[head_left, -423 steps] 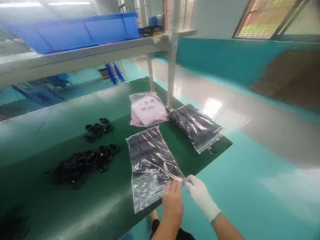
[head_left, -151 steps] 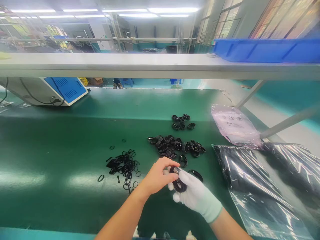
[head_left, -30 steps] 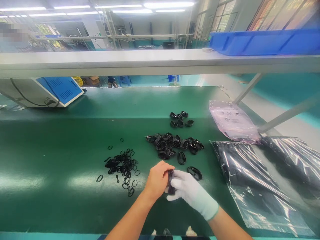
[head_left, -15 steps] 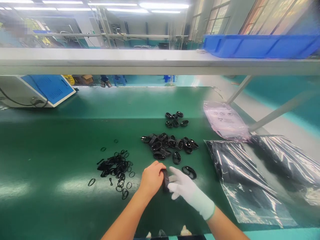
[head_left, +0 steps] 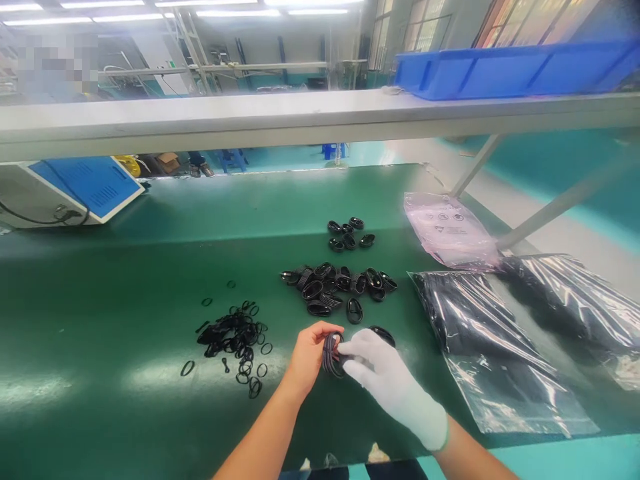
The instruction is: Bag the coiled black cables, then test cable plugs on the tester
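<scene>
My bare left hand (head_left: 307,357) and my white-gloved right hand (head_left: 383,373) meet over the green bench, both closed on a small stack of black oval parts (head_left: 331,355). Just beyond them lies a pile of black oval parts (head_left: 337,287), with a smaller group (head_left: 350,233) farther back. One loose oval part (head_left: 383,331) lies right behind my right hand. A scatter of thin black rings (head_left: 235,337) lies to the left of my left hand.
Clear bags of black parts (head_left: 480,333) (head_left: 570,300) lie at the right, with a pink bag (head_left: 450,230) behind them. A grey shelf (head_left: 300,117) carrying a blue bin (head_left: 500,67) spans overhead. A blue-and-white machine (head_left: 65,193) stands at the back left.
Both hands stay together on the stack of black parts, turning it slightly. The view has shifted a little; the piles on the bench have not moved.
</scene>
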### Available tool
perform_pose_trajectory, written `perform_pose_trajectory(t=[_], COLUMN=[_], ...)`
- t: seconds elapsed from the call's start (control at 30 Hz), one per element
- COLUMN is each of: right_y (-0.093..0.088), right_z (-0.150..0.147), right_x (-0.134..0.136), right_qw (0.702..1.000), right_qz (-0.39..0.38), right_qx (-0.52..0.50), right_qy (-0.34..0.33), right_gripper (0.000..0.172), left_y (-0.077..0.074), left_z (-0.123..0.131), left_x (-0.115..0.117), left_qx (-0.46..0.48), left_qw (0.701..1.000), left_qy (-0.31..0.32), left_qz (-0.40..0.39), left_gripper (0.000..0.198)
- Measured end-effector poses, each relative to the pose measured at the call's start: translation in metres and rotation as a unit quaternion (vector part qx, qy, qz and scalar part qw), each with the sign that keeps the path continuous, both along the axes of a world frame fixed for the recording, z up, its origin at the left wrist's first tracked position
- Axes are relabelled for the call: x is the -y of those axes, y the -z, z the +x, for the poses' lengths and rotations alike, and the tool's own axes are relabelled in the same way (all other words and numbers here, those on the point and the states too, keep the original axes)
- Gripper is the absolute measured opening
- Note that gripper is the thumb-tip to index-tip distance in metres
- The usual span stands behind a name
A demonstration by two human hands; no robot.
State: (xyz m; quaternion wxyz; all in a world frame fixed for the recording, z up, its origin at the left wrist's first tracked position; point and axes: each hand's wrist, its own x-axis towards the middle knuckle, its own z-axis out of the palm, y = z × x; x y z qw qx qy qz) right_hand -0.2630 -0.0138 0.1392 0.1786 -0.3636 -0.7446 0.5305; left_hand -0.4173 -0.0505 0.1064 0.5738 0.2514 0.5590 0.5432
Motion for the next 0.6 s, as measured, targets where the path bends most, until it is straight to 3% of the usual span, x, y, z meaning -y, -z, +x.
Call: perform_pose_trajectory(t=[0.17,0.27,0.47,0.6], right_y=[0.004,0.008,0.016,0.02], right_z=[-0.004,-0.004,-0.009,-0.007], right_x=[-0.002,-0.001,0.005,0.006], right_qw=[0.99,0.987,0.991,0.988], right_qz=[0.124,0.146,0.117,-0.013], right_qx=[0.038,0.016,-0.067,-0.089], right_qy=[-0.055,-0.062,-0.004,0.128], right_gripper=[0.019,0.02,0.016,0.012], left_y=[-0.006,-0.007,-0.003,-0.005], left_z=[0.002,0.001,-0.003,-0.008], left_x=[0.004,0.007,0.008,0.008], left_qx=[-0.01,-0.01,-0.037,-0.119], left_qw=[1.0,1.0,0.999,0.992], left_qy=[-0.005,0.001,0.013,0.027], left_qz=[0.003,0.007,0.021,0.016], left_gripper=[0.013,0.014,0.016,0.021])
